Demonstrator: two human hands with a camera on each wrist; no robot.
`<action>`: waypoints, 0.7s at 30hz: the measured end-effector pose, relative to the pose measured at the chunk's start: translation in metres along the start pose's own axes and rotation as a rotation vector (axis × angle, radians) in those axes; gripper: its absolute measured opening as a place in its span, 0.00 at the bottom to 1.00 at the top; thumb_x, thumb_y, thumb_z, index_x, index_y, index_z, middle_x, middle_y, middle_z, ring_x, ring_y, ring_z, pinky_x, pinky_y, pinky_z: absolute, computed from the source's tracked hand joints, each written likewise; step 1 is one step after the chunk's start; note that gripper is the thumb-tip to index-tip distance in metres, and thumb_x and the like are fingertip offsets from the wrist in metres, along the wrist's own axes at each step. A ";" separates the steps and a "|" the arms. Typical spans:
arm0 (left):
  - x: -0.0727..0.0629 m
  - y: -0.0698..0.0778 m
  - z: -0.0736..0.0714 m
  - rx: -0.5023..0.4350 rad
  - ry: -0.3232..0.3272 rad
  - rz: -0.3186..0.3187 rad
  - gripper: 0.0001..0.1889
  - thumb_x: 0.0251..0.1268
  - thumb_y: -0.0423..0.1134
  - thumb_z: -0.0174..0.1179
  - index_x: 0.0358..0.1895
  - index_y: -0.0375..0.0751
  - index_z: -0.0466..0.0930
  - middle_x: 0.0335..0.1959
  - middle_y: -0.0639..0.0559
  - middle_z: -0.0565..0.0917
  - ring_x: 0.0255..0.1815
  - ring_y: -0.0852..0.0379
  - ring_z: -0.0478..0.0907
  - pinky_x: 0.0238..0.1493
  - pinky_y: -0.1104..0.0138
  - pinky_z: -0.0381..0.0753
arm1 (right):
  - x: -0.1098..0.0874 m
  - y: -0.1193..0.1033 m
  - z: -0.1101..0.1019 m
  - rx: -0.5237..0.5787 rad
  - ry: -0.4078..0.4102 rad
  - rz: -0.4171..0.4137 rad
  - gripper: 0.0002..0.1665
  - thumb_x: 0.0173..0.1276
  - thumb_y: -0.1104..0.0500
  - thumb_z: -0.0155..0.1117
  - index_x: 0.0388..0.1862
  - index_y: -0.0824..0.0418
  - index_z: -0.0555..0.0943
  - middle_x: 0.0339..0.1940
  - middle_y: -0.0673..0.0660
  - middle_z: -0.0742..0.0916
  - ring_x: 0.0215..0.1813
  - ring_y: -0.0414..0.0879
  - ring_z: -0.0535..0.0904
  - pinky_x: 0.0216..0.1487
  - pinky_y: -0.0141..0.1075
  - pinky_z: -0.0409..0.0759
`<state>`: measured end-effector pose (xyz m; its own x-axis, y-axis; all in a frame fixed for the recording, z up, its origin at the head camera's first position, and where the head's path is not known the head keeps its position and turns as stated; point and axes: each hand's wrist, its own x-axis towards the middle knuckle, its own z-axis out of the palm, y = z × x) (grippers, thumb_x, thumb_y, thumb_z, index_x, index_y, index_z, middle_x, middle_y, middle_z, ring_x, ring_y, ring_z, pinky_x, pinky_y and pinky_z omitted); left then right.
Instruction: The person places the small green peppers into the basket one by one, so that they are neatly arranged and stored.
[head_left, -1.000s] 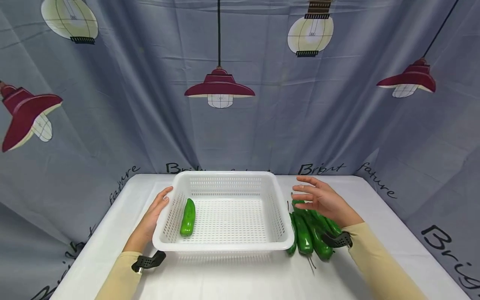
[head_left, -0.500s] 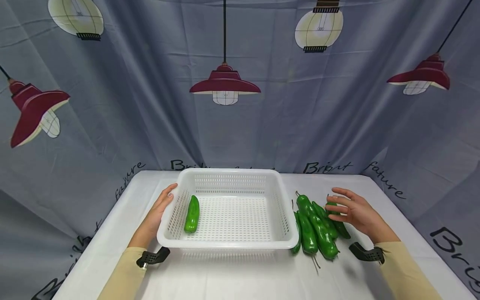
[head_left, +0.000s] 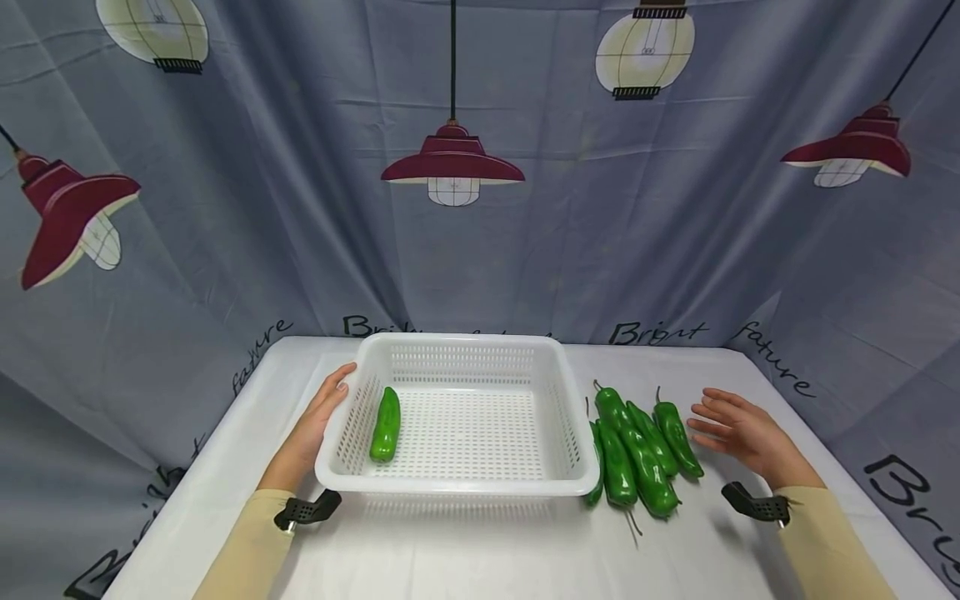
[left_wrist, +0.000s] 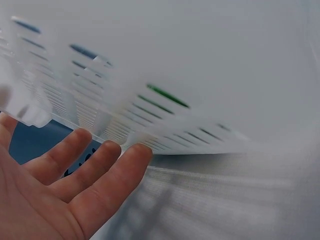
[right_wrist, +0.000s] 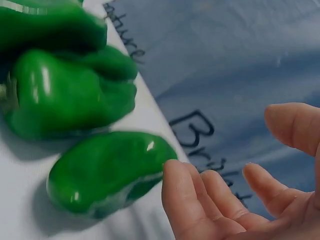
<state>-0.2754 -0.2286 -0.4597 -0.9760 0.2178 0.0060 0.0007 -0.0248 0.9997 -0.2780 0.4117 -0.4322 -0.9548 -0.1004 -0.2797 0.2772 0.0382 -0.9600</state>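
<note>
My left hand [head_left: 313, 427] is at the left side of a white perforated plastic basket [head_left: 453, 487]. In the left wrist view its fingers [left_wrist: 107, 195] reach up to the slotted basket wall [left_wrist: 225, 65], relaxed and not curled round it. One green pepper [head_left: 386, 425] lies inside the basket, along its left wall. To the right of the basket several long green peppers [head_left: 643, 467] lie in a cluster. My right hand [head_left: 750, 437] hovers beside the rightmost pepper [head_left: 677, 437], fingers loosely extended, holding nothing. The right wrist view shows that hand's fingertips near a glossy pepper [right_wrist: 112, 172].
A white cloth covers the table [head_left: 480, 554]. Behind it hangs a grey-blue curtain [head_left: 555, 250] printed with lamps and lettering. The basket's right rim partly overlaps the nearest pepper [head_left: 595, 492] in the head view.
My right hand has moved right, from above the pepper cluster to beside it, uncovering the rightmost pepper. The left hand stays at the basket. The head view has shifted slightly.
</note>
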 end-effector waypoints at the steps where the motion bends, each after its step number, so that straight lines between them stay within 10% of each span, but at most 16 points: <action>1: 0.000 0.000 0.000 0.000 -0.003 0.000 0.31 0.85 0.55 0.32 0.83 0.51 0.38 0.85 0.41 0.45 0.83 0.36 0.49 0.58 0.74 0.76 | 0.001 0.002 -0.002 0.007 0.014 0.014 0.18 0.81 0.51 0.55 0.63 0.43 0.63 0.39 0.34 0.85 0.44 0.34 0.87 0.49 0.36 0.87; 9: -0.002 0.004 0.001 0.019 0.005 -0.006 0.31 0.85 0.55 0.31 0.83 0.53 0.38 0.85 0.42 0.45 0.83 0.35 0.49 0.64 0.67 0.74 | 0.010 0.012 -0.005 -0.070 0.089 0.061 0.46 0.80 0.50 0.56 0.82 0.66 0.45 0.36 0.32 0.84 0.42 0.31 0.85 0.47 0.34 0.87; 21: 0.000 0.000 0.001 0.032 0.019 -0.004 0.31 0.85 0.56 0.32 0.83 0.53 0.40 0.85 0.41 0.46 0.83 0.34 0.50 0.72 0.50 0.68 | 0.019 0.017 0.009 -0.332 0.182 0.088 0.46 0.79 0.51 0.56 0.81 0.71 0.46 0.58 0.62 0.82 0.40 0.29 0.82 0.44 0.35 0.87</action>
<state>-0.2747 -0.2273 -0.4599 -0.9800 0.1992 0.0024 0.0039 0.0071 1.0000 -0.2910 0.4018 -0.4535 -0.9406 0.0946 -0.3259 0.3375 0.3617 -0.8691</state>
